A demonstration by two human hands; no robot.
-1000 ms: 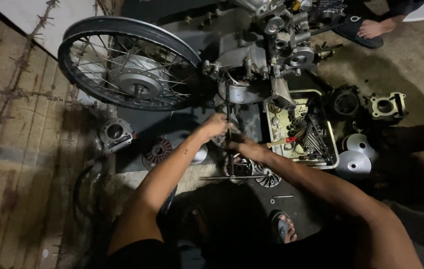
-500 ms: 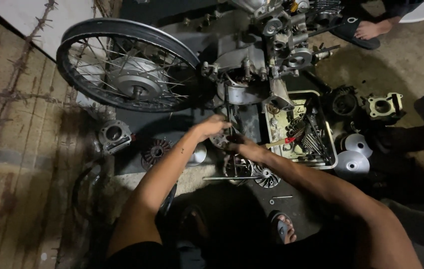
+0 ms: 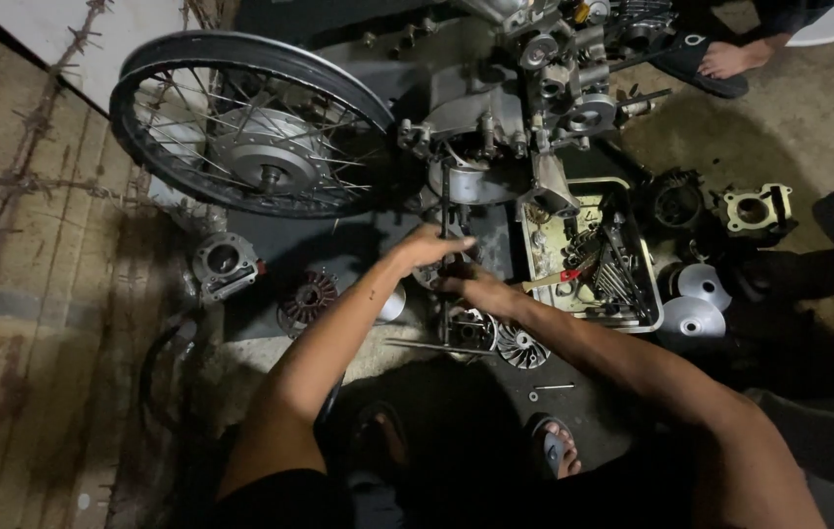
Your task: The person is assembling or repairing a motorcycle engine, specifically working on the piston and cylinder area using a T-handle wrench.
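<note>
The dark rod (image 3: 446, 260) stands upright on the floor below the engine (image 3: 524, 88), beside the parts tray (image 3: 647, 294). Both hands remain on it: left hand (image 3: 427, 245) curled over it, right hand (image 3: 476, 289) wrapped lower down. Little has shifted.

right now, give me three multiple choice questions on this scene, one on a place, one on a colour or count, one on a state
1. Where is the spoked wheel?
A. upper left of the hands
B. inside the parts tray
C. under the person's feet

2. How many round silver covers lie right of the parts tray?
A. none
B. two
C. five

3. How are the left hand and right hand?
A. far apart
B. resting on the wheel
C. close together at a dark upright rod

Answers: 1 A, the wheel lies above and left of both hands. 2 B, two silver discs lie beside the tray. 3 C, both hands meet at the rod below the engine.
</note>
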